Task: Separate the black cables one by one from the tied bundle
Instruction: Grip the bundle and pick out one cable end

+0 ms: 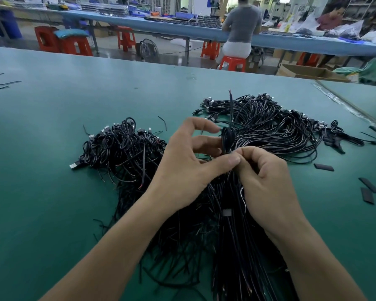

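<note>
Currently, both hands are working above the tied bundle [232, 235], which is lying on the green surface [52, 192] directly in front of the person, its black strands fanning toward the near edge. The left hand [189, 168] is holding 1 small coiled cable [228, 140] upright. Its thumb is pressing against the coil's base and its middle finger is touching the coil's side. Its index finger [202, 123] is arching clear above, spread apart from the rest. The right hand [267, 183] is curling its fingers [248, 154] tight and pinching the same coil's base, touching the left thumb tip. The cable's loose end is sticking up above the coil. 2 further heaps are lying on the surface: a pile of wound cables [122, 148] to the left and a looser heap [269, 122] beyond the hands. Flat black strips [369, 185] are lying at the right.
</note>
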